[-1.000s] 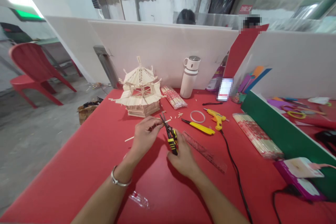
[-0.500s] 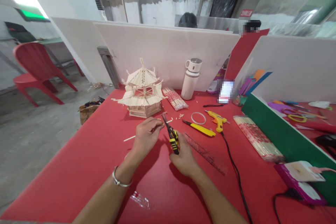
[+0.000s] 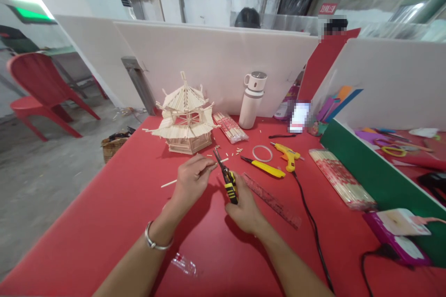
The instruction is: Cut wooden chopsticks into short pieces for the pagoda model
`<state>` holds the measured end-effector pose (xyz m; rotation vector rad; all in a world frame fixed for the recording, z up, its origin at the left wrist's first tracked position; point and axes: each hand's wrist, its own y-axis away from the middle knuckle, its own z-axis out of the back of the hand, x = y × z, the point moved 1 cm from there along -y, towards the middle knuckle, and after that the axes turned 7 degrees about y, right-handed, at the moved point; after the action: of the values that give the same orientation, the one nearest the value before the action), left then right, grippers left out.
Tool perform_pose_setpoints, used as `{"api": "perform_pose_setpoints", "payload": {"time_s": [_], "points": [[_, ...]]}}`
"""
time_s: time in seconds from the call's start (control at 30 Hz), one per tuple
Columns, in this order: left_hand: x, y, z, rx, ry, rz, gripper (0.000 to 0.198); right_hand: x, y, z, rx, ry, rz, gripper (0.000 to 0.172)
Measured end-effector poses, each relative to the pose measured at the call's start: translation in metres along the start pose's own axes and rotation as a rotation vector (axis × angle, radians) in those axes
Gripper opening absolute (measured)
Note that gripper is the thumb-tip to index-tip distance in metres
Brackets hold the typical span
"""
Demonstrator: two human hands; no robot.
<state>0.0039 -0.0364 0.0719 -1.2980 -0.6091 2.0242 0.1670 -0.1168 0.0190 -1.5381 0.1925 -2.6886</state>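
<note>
My left hand [image 3: 195, 178] is closed in a pinch on a thin wooden stick [image 3: 169, 184]; one end shows left of the hand, and a pale length in line with it lies near the plier jaws. My right hand [image 3: 244, 209] grips a pair of pliers [image 3: 230, 186] with black and yellow handles, long dark jaws pointing away from me. Whether the jaws touch the stick, I cannot tell. Short cut stick pieces [image 3: 239, 151] lie scattered beyond the jaws. Behind my left hand stands a pagoda model [image 3: 188, 123] built of sticks.
Right of my hands lie a clear ruler [image 3: 272, 200], a yellow utility knife [image 3: 268, 169], a clear ring [image 3: 262, 153] and a corded glue gun [image 3: 287, 155]. Packs of sticks [image 3: 343, 178] [image 3: 230, 127], a white bottle [image 3: 251, 102] and a green divider [image 3: 379, 190] stand around them.
The view has shifted slightly, so the table things sit a little higher and further left. Both hands keep nearly the same pose and hold.
</note>
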Motion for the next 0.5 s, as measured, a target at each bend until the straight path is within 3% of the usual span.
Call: {"api": "perform_pose_setpoints", "payload": {"time_s": [0.2, 0.5], "points": [[-0.001, 0.0009, -0.0027, -0.018, -0.021, -0.021, 0.013, 0.0034, 0.0008, 0.0006, 0.009, 0.012, -0.028, 0.066], [-0.0018, 0.0013, -0.0017, 0.007, -0.015, -0.024, 0.015, -0.0048, -0.0012, -0.0011, -0.003, 0.046, 0.029, 0.083]]}}
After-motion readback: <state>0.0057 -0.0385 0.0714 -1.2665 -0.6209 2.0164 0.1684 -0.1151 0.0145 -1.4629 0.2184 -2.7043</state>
